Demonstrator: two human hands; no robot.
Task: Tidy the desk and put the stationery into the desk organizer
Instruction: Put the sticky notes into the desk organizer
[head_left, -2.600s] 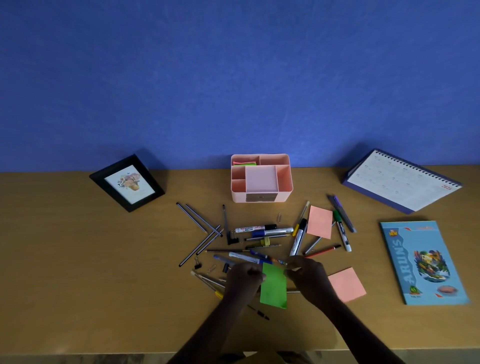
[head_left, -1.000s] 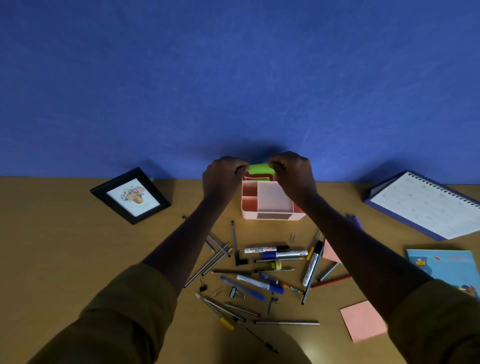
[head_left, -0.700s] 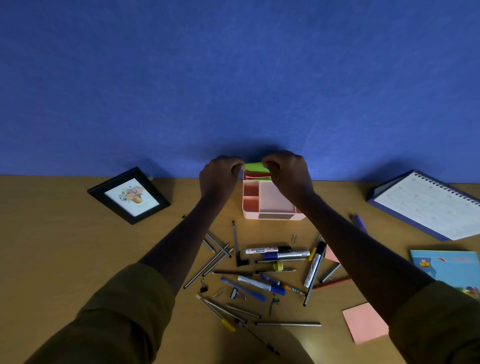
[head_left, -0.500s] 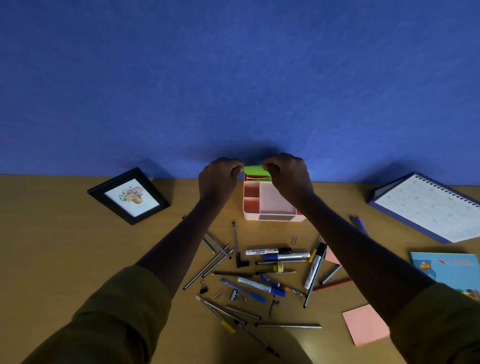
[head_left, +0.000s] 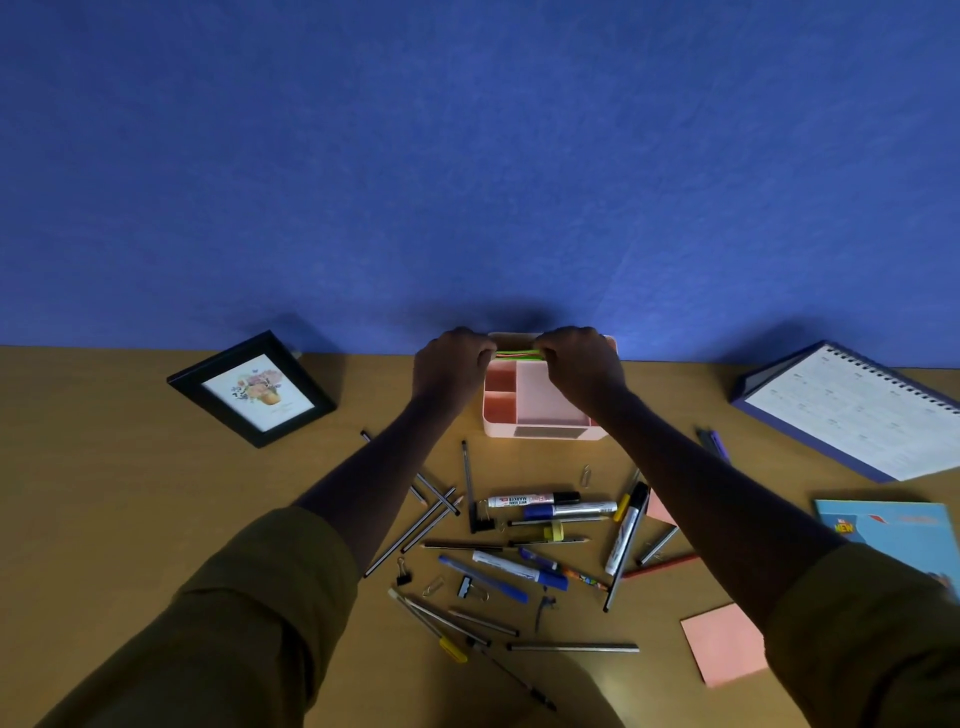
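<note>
A pink desk organizer stands against the blue wall. My left hand and my right hand are both over its back compartment, pinching the ends of a green sticky-note pad. The pad sits low in that compartment on top of other notes. Pens, pencils and markers lie scattered on the desk in front, among them a whiteboard marker and a blue pen. Two pink sticky-note pads lie at the right, one near, one partly under my right arm.
A black picture frame lies at the back left. A desk calendar leans at the back right, with a blue notebook in front of it. Binder clips and paper clips lie among the pens.
Both hands carried the green pad from the near desk to the organizer, then lowered it from above the rim down into the back compartment.
</note>
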